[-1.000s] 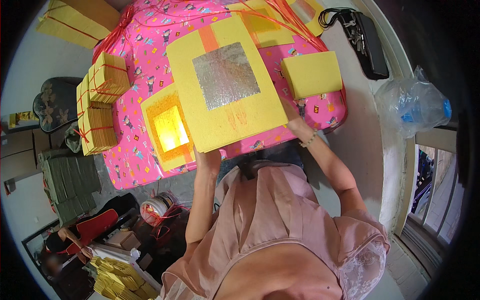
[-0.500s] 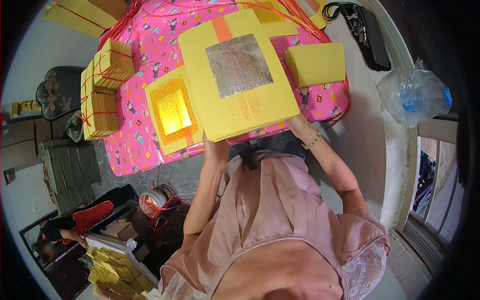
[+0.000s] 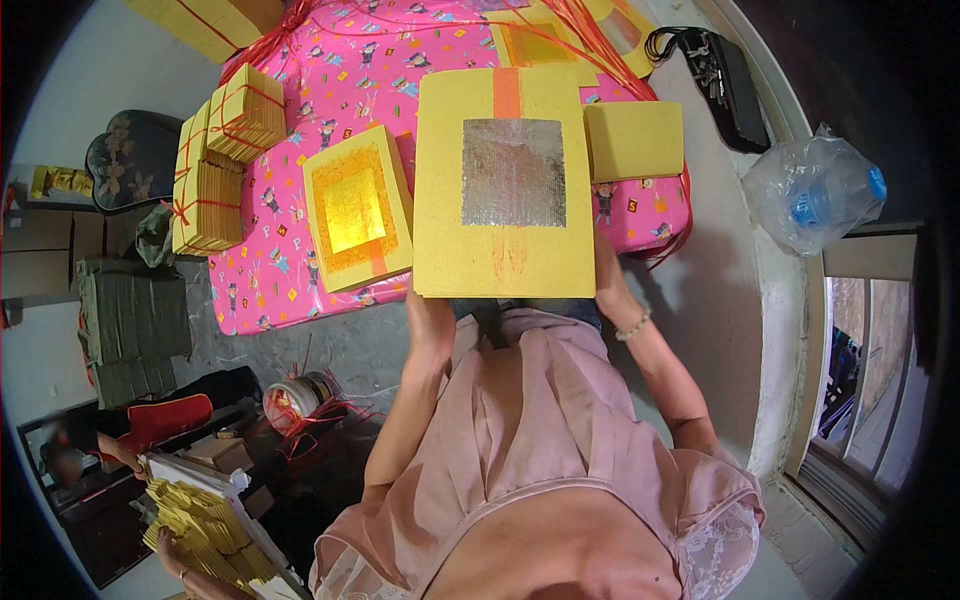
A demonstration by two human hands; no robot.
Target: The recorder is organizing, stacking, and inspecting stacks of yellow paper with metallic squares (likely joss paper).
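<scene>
A stack of large yellow paper sheets [image 3: 505,265], topped with a silver foil square and an orange stripe, is held up between my two hands near the table's front edge. My left hand [image 3: 430,318] grips its lower left corner. On the lower right side, my right hand [image 3: 612,285], with a beaded bracelet at the wrist, holds the other edge. Most of my fingers are hidden by the sheets. Just left lies a stack of yellow paper with a gold foil square [image 3: 355,212]. To the right, a plain yellow paper stack [image 3: 636,140] is partly covered.
A pink patterned cloth [image 3: 280,215] covers the table. Bundles tied with red string [image 3: 208,205] stand at its left. Red string [image 3: 590,35] trails across the back. A bagged bottle [image 3: 815,195] and black pouch [image 3: 722,95] sit right. Lower left, another person's hands touch folded yellow paper [image 3: 205,520].
The held stack, slanted before, is now squared upright in view and sits slightly lower and further right. More of the gold-foil stack shows. Both hands keep their hold.
</scene>
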